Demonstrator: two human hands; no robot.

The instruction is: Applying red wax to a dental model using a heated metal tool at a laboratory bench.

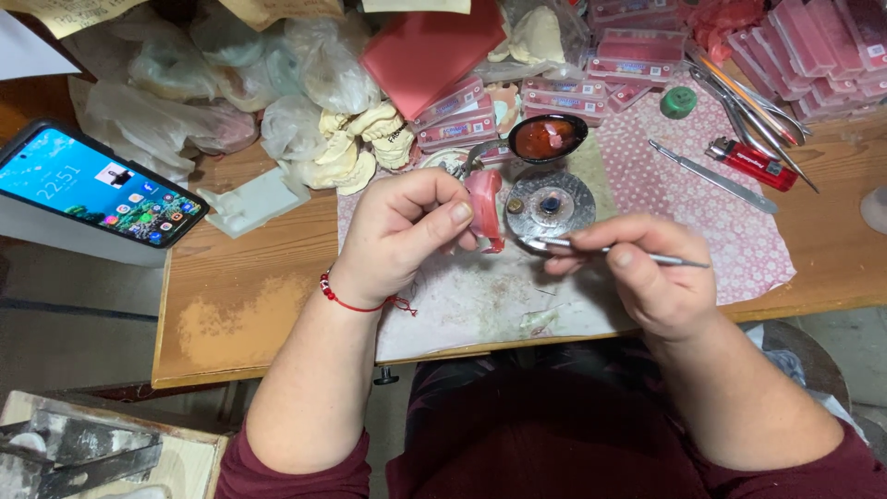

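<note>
Holding a pink wax denture piece [486, 209] in your left hand [407, 231], you have its fingers [442, 218] curled around it, thumb pressed to its side, just above the near middle of the wooden surface [249, 286]. Your right hand [637, 273] pinches a thin metal carving tool [610, 249] between thumb and forefinger, its tip pointing left and ending just beside the wax piece. Under both hands lies a pale patterned cloth [739, 222], and right behind them sits a round metal burner [551, 203] with a spoon of melted red wax [547, 137] above it. Further back the surface is crowded: white plaster jaw casts [356, 148], crumpled clear plastic bags [185, 83], a red wax sheet [430, 46] and rows of pink tooth trays [591, 92]. To the right lie a red lighter [753, 164], a flat metal spatula [711, 177] and a bundle of long instruments [753, 106]. At the far left a lit smartphone [97, 185] leans on a white box. A red bead bracelet [344, 298] circles your left wrist. Bare floor shows below the surface's near edge.
</note>
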